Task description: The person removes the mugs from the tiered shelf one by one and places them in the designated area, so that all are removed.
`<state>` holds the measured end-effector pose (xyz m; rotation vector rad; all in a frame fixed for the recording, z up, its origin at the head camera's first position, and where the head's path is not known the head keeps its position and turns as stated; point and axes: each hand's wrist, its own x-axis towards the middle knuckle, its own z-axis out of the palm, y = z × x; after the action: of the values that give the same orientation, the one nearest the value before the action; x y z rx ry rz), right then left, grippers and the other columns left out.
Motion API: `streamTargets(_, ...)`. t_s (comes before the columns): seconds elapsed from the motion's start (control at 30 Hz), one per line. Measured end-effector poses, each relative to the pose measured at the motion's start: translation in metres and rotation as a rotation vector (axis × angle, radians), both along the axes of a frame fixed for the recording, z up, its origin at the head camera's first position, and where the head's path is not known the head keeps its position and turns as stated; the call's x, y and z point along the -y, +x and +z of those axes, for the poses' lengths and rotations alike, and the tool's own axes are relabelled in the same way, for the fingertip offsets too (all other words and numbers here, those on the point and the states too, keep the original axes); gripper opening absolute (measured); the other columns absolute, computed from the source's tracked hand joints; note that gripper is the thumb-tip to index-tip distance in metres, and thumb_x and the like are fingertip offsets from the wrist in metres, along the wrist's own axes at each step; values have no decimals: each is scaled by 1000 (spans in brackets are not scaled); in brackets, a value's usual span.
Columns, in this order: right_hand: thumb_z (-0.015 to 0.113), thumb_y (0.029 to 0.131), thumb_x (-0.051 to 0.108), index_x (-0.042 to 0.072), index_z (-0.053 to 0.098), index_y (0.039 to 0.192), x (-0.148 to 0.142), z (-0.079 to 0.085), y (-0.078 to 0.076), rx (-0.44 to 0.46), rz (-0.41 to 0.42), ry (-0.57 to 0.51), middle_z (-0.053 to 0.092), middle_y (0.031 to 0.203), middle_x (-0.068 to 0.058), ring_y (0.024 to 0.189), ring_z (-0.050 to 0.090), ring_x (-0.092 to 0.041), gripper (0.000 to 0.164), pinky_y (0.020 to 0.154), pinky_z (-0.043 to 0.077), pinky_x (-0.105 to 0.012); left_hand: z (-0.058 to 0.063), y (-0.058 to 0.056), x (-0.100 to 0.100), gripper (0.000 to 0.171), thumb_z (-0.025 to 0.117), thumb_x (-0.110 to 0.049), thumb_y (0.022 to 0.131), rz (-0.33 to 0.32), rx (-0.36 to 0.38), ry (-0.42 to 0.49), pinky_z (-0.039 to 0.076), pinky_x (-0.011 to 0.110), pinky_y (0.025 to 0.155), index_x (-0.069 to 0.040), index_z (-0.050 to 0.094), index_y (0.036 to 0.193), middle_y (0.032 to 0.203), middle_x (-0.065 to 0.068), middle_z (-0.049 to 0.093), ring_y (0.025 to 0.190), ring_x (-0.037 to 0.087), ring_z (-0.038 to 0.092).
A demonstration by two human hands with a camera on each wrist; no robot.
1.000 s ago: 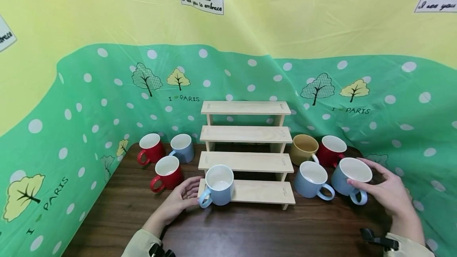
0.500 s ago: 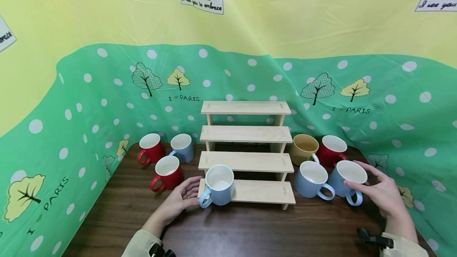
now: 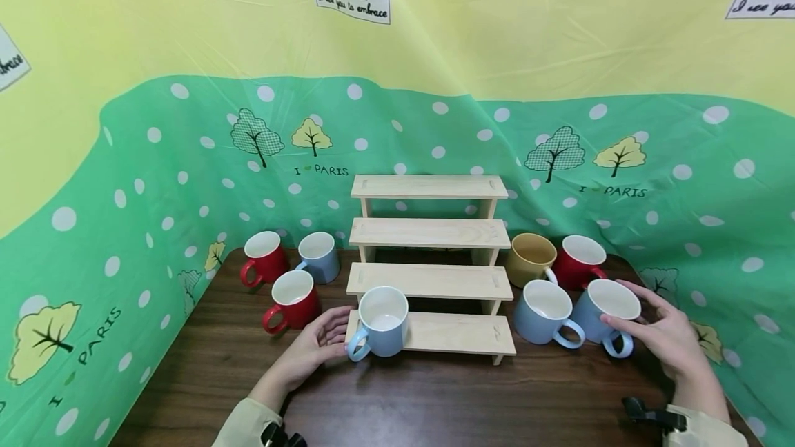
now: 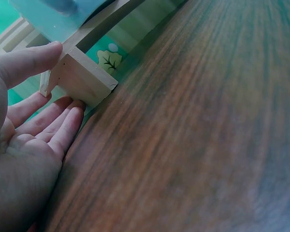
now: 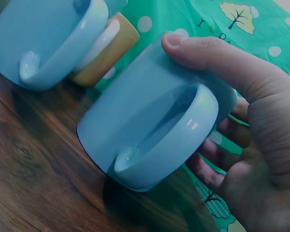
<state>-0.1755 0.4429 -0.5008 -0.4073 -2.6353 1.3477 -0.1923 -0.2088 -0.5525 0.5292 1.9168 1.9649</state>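
In the head view my right hand (image 3: pixel 667 336) grips a light blue mug (image 3: pixel 596 316) by its far side and rim, thumb in front. In the right wrist view the thumb lies on this mug (image 5: pixel 150 111) above its handle, fingers behind; it sits upright on the table. My left hand (image 3: pixel 313 343) is at the left end of the lowest step of a wooden stepped rack (image 3: pixel 459 332). In the left wrist view the thumb and index finger hold that step's end (image 4: pixel 82 77). Another light blue mug (image 3: pixel 388 326) stands on this step, handle forward-left.
Right of the rack stand a blue mug (image 3: pixel 537 316), a tan mug (image 3: pixel 528 264) and a red mug (image 3: pixel 571 271). On the left are two red mugs (image 3: pixel 301 305) and a blue mug (image 3: pixel 323 264). A printed cloth (image 3: pixel 397 116) hangs behind the dark wooden table (image 3: pixel 397 405).
My right hand and the blue mug have shifted slightly left, closer to the neighbouring blue mug, and have since stayed still. The left hand and the rack have not moved.
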Motion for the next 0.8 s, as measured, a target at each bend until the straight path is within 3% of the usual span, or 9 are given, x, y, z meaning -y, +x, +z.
streamTargets(0.23, 86, 98, 36, 21, 42, 169, -4, 0, -2, 0, 64, -14, 39, 152, -25, 123, 42, -27, 85, 93, 43, -48, -2, 0, 0, 76, 75, -5, 101, -1, -15, 21, 49, 25, 113, 7, 35, 164, 160, 29, 49, 137, 16, 60)
streamTargets(0.3, 84, 99, 37, 20, 39, 170, -4, 2, -3, 10, 82, -14, 38, 155, -27, 127, 41, -34, 86, 96, 44, -54, -2, 0, 0, 76, 75, -5, 101, 2, -14, 23, 49, 25, 114, 6, 35, 164, 161, 29, 49, 137, 17, 60)
streamTargets(0.4, 83, 100, 38, 17, 34, 171, -6, 6, -1, 36, 96, -26, 31, 161, -33, 137, 35, -50, 89, 107, 41, -73, 0, 1, -2, 77, 76, -6, 101, -1, -4, 10, 49, 25, 114, 7, 34, 165, 161, 29, 49, 139, 21, 59)
streamTargets(0.5, 82, 100, 39, 12, 31, 171, -7, 9, 3, 55, 102, -24, 28, 162, -38, 140, 31, -61, 91, 105, 38, -82, 4, 1, -3, 78, 76, -7, 101, -5, 15, -17, 50, 25, 113, 6, 33, 165, 161, 28, 49, 140, 27, 58)
streamTargets(0.6, 82, 100, 39, 8, 31, 169, -8, 11, 4, 65, 120, 25, 32, 160, -38, 135, 38, -57, 92, 94, 51, -61, 9, 1, -4, 79, 77, -8, 102, -18, 24, -55, 52, 25, 110, 6, 32, 165, 160, 28, 50, 140, 33, 59)
streamTargets(0.7, 83, 99, 41, 6, 34, 166, -10, 15, 1, 67, 158, 97, 41, 154, -35, 120, 54, -35, 91, 80, 51, -35, 15, 2, -3, 78, 76, -7, 102, -30, 17, -97, 54, 25, 107, 5, 31, 166, 159, 29, 51, 139, 38, 60)
streamTargets(0.8, 84, 98, 41, 3, 35, 164, -12, 20, -2, 65, 213, 149, 46, 149, -35, 104, 55, -11, 90, 72, 52, -26, 21, 4, -2, 78, 76, -7, 103, -34, -1, -147, 55, 26, 106, 4, 32, 166, 158, 28, 53, 139, 39, 60)
